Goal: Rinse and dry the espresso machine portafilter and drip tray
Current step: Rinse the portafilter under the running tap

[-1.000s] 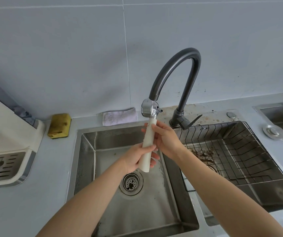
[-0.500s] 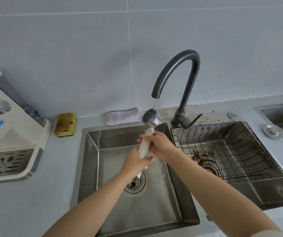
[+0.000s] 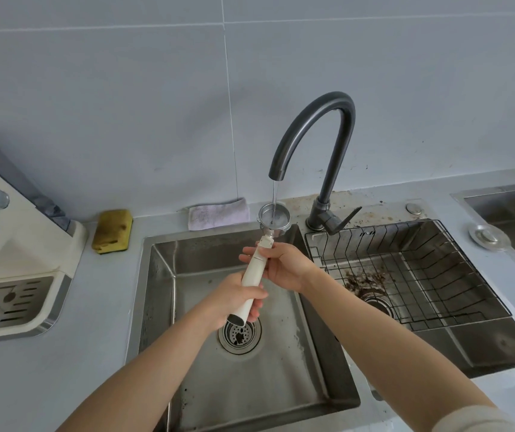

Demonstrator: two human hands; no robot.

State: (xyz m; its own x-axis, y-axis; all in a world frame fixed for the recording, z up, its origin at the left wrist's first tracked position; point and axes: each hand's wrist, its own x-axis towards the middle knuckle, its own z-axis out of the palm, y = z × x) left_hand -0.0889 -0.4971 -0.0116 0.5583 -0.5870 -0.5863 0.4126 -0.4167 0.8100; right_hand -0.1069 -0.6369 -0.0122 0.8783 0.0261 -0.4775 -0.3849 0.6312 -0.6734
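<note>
I hold the portafilter (image 3: 251, 277) over the left sink basin (image 3: 309, 363) by its long white handle. Its steel basket faces up under the dark faucet (image 3: 315, 120), and a thin stream of water runs into it. My left hand (image 3: 234, 299) grips the handle's lower end. My right hand (image 3: 281, 266) grips the handle higher up, near the basket. The drip tray (image 3: 10, 304), cream with a slotted steel grate, sits in the espresso machine (image 3: 22, 244) on the counter at far left.
A yellow sponge (image 3: 113, 230) and a folded pale cloth (image 3: 219, 213) lie behind the basin. A black wire rack (image 3: 405, 269) sits in the right basin above coffee grounds. A sink plug (image 3: 488, 236) lies on the counter at right.
The portafilter basket turned from sideways to mouth-up and now sits under the spout. Water started running from the faucet into it. Both hands stayed on the handle.
</note>
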